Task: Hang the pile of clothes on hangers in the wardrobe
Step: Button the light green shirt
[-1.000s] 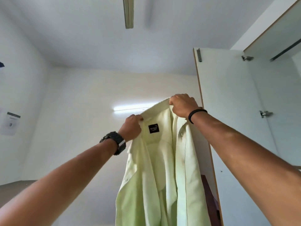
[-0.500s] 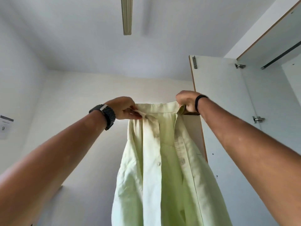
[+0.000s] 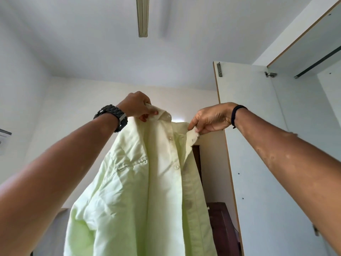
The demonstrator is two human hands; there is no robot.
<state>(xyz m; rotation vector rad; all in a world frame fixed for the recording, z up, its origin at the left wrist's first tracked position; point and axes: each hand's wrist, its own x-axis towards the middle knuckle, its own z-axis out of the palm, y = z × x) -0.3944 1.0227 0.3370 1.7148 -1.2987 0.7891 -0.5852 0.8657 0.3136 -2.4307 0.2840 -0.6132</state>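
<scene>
A pale green button shirt (image 3: 147, 191) hangs in the air in front of me, held up high by its collar. My left hand (image 3: 137, 106), with a black watch on the wrist, pinches the left end of the collar. My right hand (image 3: 212, 119), with a dark band on the wrist, pinches the right end of the collar. The shirt front faces me, showing its button placket and a chest pocket. No hanger is in view.
The white wardrobe door (image 3: 258, 145) stands open to the right of the shirt, with the wardrobe's top track (image 3: 317, 61) above it. A dark wooden piece of furniture (image 3: 221, 228) shows behind the shirt. A ceiling light bar (image 3: 142, 17) runs overhead.
The shirt has been turned from its inner label side to its buttoned front. Both hands have shifted their hold along the collar and now sit a little further apart.
</scene>
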